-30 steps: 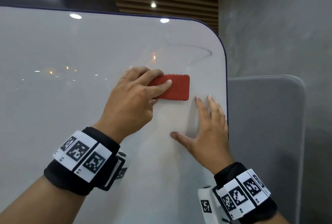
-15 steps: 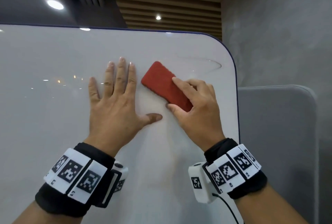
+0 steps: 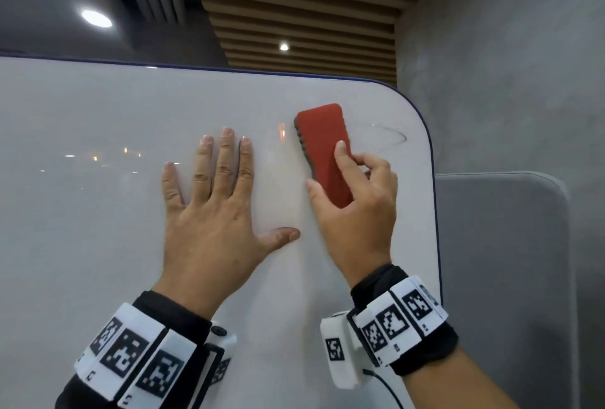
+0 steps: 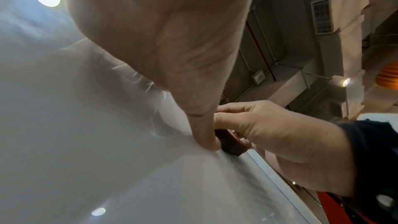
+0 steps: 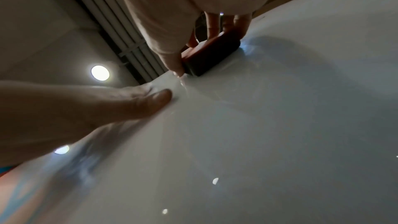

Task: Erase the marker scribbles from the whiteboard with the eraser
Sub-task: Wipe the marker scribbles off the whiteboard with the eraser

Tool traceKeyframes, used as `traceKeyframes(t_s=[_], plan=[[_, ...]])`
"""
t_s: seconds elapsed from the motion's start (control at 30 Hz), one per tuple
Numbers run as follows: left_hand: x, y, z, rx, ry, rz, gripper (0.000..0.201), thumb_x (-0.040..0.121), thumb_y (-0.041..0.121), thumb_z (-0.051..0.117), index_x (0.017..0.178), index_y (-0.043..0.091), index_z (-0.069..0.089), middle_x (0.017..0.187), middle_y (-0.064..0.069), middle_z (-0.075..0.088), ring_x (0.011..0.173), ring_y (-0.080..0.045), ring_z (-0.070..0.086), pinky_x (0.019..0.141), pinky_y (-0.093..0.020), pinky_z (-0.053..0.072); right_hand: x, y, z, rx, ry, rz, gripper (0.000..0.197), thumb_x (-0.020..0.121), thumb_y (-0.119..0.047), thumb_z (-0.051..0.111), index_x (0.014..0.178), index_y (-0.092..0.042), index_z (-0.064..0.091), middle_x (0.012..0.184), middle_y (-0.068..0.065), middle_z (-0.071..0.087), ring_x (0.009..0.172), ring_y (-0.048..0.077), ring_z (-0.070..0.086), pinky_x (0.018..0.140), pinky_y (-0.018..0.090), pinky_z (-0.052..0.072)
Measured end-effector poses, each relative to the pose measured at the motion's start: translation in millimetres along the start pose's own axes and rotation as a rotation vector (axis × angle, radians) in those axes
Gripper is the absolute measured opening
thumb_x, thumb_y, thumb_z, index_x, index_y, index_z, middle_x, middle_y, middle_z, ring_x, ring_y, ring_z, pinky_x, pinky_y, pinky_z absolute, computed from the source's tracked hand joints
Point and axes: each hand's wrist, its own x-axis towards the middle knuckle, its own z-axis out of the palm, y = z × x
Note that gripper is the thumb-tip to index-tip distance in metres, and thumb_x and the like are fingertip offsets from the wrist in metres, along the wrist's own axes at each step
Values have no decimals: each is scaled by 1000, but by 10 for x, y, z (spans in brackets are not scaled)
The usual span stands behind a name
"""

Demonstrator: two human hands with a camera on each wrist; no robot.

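A red eraser (image 3: 324, 146) lies flat against the whiteboard (image 3: 98, 244) near its upper right corner, long side nearly upright. My right hand (image 3: 357, 199) grips it, index finger on its back and thumb at its left edge. A thin grey marker curve (image 3: 394, 136) runs just right of the eraser. My left hand (image 3: 212, 212) lies flat on the board to the left, fingers spread and straight. In the right wrist view the eraser (image 5: 212, 54) is pressed to the board under my fingers. The left wrist view shows only a dark end of the eraser (image 4: 231, 146).
The board's dark blue edge (image 3: 433, 199) runs down close to my right hand. A grey padded partition (image 3: 504, 277) stands behind it on the right, with a grey wall (image 3: 507, 64) above. Ceiling lights reflect on the glossy board.
The eraser passed from my left hand to my right. My left hand has flattened on the board. My right hand has turned the eraser upright and slid it up toward the marker curve.
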Motion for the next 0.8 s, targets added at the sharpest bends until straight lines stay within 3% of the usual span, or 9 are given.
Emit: traceKeyframes(t_s=[0.13,0.3,0.43,0.53,0.7,0.8], plan=[[-25,-1,-8,-8,-15,11,119,72,92,23,157,14,-2,165,-6,-4,152,-25,-5,118,-62,7,-78,1,-92,-27,-148,-188,57,79,-35,78,131,-17,63,115,6,57,98,20,50,88,34,50],[-50,-8,-14,-2,-11,5,119,73,92,25,156,15,-10,164,-4,-14,151,-23,-14,119,-61,3,198,106,-131,-36,-18,5,59,77,-34,79,132,-18,63,110,6,56,98,20,50,87,36,51],[-65,-4,-29,-12,-10,18,119,72,90,29,157,14,-6,165,-6,-9,152,-25,-9,118,-62,4,-124,-36,-124,7,-118,-94,58,76,-32,80,130,-18,64,109,3,55,97,19,49,85,25,47],[-77,-4,-35,-21,-16,24,119,72,89,32,157,15,-6,165,-5,-9,152,-25,-9,119,-61,4,-116,90,-222,-29,-158,-135,55,77,-29,80,130,-19,65,114,2,56,99,18,48,87,31,49],[-93,-3,-26,-18,-17,18,118,73,89,31,157,14,-7,165,-5,-12,151,-25,-11,119,-62,4,-122,58,-198,-21,-59,8,55,77,-26,79,130,-20,64,115,2,56,102,19,49,91,34,49],[-104,-10,-23,-20,-15,21,118,73,89,32,157,15,-7,165,-5,-11,151,-25,-10,118,-62,5,-377,33,-268,-8,-168,-109,54,77,-25,78,128,-18,65,113,2,56,100,20,50,89,34,49]])
